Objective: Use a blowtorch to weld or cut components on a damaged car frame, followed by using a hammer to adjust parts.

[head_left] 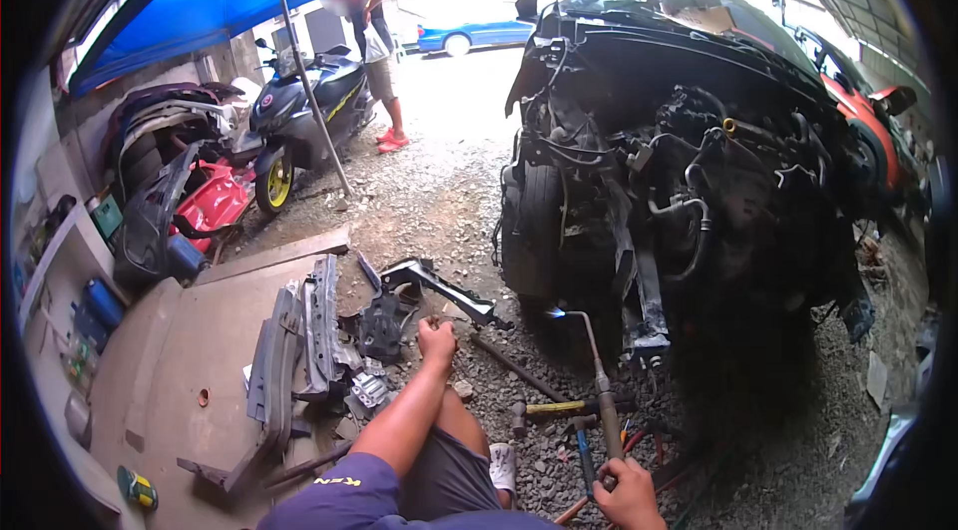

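Note:
My right hand, low in the picture, is wrapped round the lower part of a gas torch. The torch points up and away, and a small blue flame burns at its bent tip, in front of a black car whose front is stripped down. My left hand is closed in a fist above my knee; whatever is in it, if anything, is too small to name. Below the torch tip lie a yellow-handled hammer and a blue-handled hammer, close to my right hand.
Removed metal car parts lie on brown boards at the left. A metal bar lies on the gravel. Beyond stand a motorcycle, a slanted pole and a person. Red hoses run beside the hammers.

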The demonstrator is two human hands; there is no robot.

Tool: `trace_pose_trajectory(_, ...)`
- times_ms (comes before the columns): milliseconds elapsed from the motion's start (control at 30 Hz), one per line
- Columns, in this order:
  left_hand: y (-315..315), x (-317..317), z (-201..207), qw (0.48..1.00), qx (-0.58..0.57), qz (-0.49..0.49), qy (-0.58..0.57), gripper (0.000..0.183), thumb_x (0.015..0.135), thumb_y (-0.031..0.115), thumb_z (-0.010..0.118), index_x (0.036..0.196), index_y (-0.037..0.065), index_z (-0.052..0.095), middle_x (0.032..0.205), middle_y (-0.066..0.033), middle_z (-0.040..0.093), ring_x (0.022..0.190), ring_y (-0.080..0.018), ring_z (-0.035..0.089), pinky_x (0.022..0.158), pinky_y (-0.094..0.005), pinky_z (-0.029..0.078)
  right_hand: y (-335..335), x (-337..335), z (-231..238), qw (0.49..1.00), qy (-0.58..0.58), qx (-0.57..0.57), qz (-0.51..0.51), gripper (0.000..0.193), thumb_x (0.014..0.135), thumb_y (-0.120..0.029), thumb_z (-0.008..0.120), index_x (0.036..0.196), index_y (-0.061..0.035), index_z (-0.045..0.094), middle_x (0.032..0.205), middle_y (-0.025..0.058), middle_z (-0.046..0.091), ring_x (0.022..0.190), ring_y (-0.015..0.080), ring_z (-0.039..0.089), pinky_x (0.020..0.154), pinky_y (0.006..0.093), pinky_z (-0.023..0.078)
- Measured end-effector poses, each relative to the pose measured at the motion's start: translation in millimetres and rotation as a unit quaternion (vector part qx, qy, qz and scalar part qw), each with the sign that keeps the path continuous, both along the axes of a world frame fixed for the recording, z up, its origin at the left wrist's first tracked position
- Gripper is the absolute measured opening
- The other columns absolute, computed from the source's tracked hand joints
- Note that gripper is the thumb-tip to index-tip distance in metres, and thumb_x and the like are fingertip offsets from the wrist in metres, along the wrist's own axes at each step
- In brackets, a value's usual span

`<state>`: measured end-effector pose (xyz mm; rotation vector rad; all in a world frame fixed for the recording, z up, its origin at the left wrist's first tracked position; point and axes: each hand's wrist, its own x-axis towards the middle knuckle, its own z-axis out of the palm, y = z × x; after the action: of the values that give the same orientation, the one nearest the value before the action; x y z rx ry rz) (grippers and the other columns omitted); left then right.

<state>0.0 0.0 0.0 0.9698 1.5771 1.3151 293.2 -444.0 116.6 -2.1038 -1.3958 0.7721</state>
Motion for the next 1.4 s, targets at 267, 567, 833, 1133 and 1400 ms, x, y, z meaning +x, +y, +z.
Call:
trace_pose_trajectory(267,91,-41,11,0.979,0.153,-0.06,0.119,0.034,0.094,0.015,0.074,0.127,0.009,0.072,0.088,-0.0085,0.07,0.058,-0.0203,0.065,0.051,-0.0383,0.051,-16,-14,16,0.997,0.029,0.066,-0.004,0.031,0.087,-0.028,0.078,0.116,-0.0165,0.075,0.111,0.019,0.068,0.103,0.039,0.072,0.087,0.0513,0.059)
trace_pose_trajectory(567,-7,388,28,0.784,0.243,-0.543,0.177,0.028,0.103,0.026,0.064,0.122,0.007,0.07,0.1,-0.0143,0.071,0.073,-0.0233,0.065,0.06,-0.0437,0.053,-19,16,-11,0.989,-0.027,0.142,0.013,0.037,0.084,-0.026,0.082,0.121,-0.0206,0.081,0.098,0.0119,0.082,0.088,0.032,0.079,0.076,0.0504,0.062)
trace_pose_trajectory(833,-26,338,8,0.829,0.207,-0.51,0.096,0.029,0.102,0.021,0.064,0.127,0.006,0.067,0.106,-0.0176,0.07,0.08,-0.0266,0.066,0.066,-0.0447,0.055,-63,-6,15,0.984,-0.005,0.175,-0.033,0.029,0.089,-0.022,0.075,0.117,-0.021,0.08,0.092,0.0122,0.08,0.083,0.0363,0.076,0.073,0.051,0.061)
trace_pose_trajectory(1133,-49,232,6,0.901,0.162,-0.4,0.027,0.033,0.101,0.016,0.065,0.132,0.004,0.063,0.111,-0.0213,0.07,0.087,-0.0303,0.067,0.072,-0.0458,0.058,-69,-5,26,0.986,0.035,0.149,-0.065,0.03,0.089,-0.024,0.077,0.119,-0.0245,0.08,0.098,0.0137,0.078,0.089,0.038,0.076,0.077,0.0524,0.062)
trace_pose_trajectory(1400,-103,129,32,0.948,0.114,-0.296,-0.016,0.037,0.1,0.011,0.065,0.136,0.003,0.06,0.117,-0.0246,0.069,0.093,-0.0335,0.068,0.078,-0.0468,0.06,-63,-4,19,0.989,0.031,0.137,-0.042,0.027,0.09,-0.027,0.076,0.116,-0.0213,0.078,0.096,0.0161,0.076,0.088,0.0402,0.075,0.076,0.0541,0.061)
